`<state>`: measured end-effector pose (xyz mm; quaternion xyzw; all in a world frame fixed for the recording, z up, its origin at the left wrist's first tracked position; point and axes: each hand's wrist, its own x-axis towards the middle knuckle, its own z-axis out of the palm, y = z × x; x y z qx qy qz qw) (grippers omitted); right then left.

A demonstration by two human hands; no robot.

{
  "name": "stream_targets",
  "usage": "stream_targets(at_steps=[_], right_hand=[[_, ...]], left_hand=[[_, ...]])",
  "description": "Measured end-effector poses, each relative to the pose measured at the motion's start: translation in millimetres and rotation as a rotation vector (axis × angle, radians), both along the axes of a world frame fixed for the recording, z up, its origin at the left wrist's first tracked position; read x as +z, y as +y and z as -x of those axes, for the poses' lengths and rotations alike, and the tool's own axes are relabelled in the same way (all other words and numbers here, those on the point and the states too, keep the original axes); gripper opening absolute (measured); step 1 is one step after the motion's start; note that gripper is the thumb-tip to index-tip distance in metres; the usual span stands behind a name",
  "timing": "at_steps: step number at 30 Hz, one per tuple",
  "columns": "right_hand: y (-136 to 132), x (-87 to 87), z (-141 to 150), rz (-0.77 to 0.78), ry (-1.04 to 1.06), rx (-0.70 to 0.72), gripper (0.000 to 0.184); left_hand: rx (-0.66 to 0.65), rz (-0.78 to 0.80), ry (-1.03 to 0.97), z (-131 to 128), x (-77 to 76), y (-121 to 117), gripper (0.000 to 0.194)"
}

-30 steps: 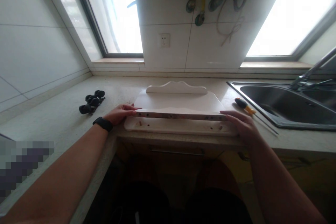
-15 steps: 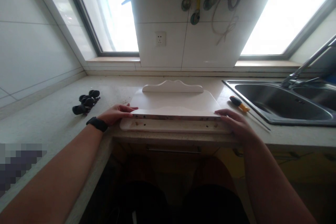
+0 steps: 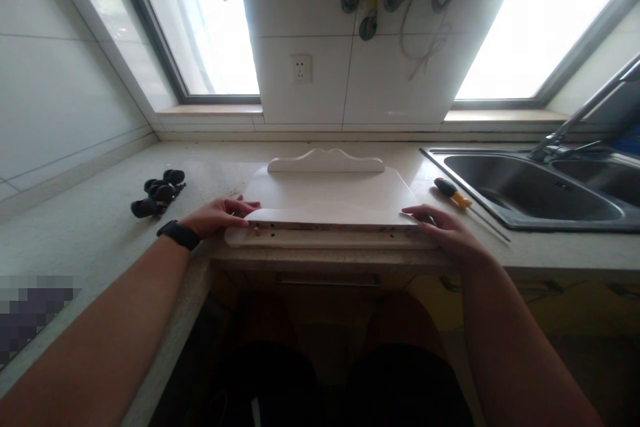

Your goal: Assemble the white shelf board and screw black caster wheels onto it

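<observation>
A white panel [image 3: 325, 197] with a wavy-topped strip [image 3: 325, 161] along its far side lies on the counter in front of me. My left hand [image 3: 217, 217] grips the panel's near left corner, thumb and fingers closed on it. At the near right corner, my right hand [image 3: 445, 230] has its fingers closed on the panel too. Below the panel's near edge, which has small holes, lies a long white board [image 3: 325, 239] with holes near its ends. The panel's edge covers part of that board; whether the two touch I cannot tell.
A screwdriver [image 3: 453, 193] with a black and yellow handle lies right of the panel, beside the steel sink [image 3: 530, 187] with its faucet [image 3: 555, 140]. Several black knob-like parts [image 3: 159, 193] sit on the counter [image 3: 210, 160] at the left. A wall socket [image 3: 301, 69] is behind.
Both hands have brought the panel's near edge toward me and over more of the long board. The whole view has shifted slightly.
</observation>
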<state>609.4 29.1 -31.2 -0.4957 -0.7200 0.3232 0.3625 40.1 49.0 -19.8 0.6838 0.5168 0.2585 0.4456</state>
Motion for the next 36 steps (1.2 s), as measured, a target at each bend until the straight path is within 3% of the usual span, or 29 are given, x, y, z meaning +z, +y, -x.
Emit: stream_targets(at_steps=[8, 12, 19, 29, 36], right_hand=[[3, -3.9, -8, 0.002, -0.033, 0.054, 0.045], [5, -6.5, -8, -0.024, -0.006, 0.056, 0.038], [8, -2.9, 6, -0.087, -0.047, -0.016, 0.031], [13, -4.8, 22, -0.228, -0.178, -0.192, 0.038], [20, -3.6, 26, -0.252, -0.215, -0.217, 0.039]], left_hand=[[-0.037, -0.027, 0.053, 2, 0.1, 1, 0.042], [-0.041, -0.025, 0.073, 2, -0.3, 1, 0.042], [-0.043, -0.052, 0.088, 0, -0.7, 1, 0.043], [-0.034, -0.054, 0.057, -3, -0.2, -2, 0.043], [0.009, -0.049, 0.034, -6, -1.8, -1, 0.050]])
